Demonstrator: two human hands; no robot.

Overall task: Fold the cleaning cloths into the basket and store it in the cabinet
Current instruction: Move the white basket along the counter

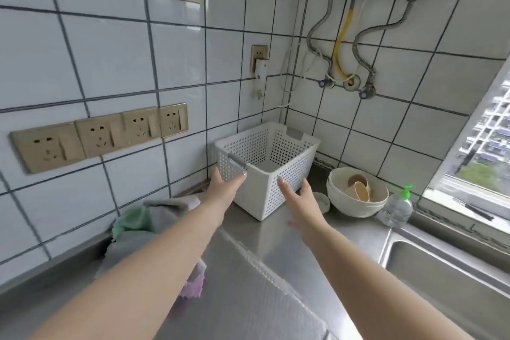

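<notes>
White perforated plastic basket sits empty on the steel surface, in the tiled corner, one corner edge toward the person. Left hand touches its left face, fingers straight; right hand spread just short of its right face. Crumpled grey, green and pink cleaning cloths lie left of the basket, under the left forearm.

Basket stands on the counter in its far corner, near both walls. My left hand touches the basket's left end, below the handle; my right hand is before its right side, whether touching I cannot tell. Cloths lie heaped at the counter's back edge, left of the basket, partly under my left arm. Bowls sit right of the basket, stacked, with cups in the top one. Bottle stands right of the bowls, at the sink's far corner. Sink is set into the counter's right side. Sockets on the wall above the cloths.
</notes>
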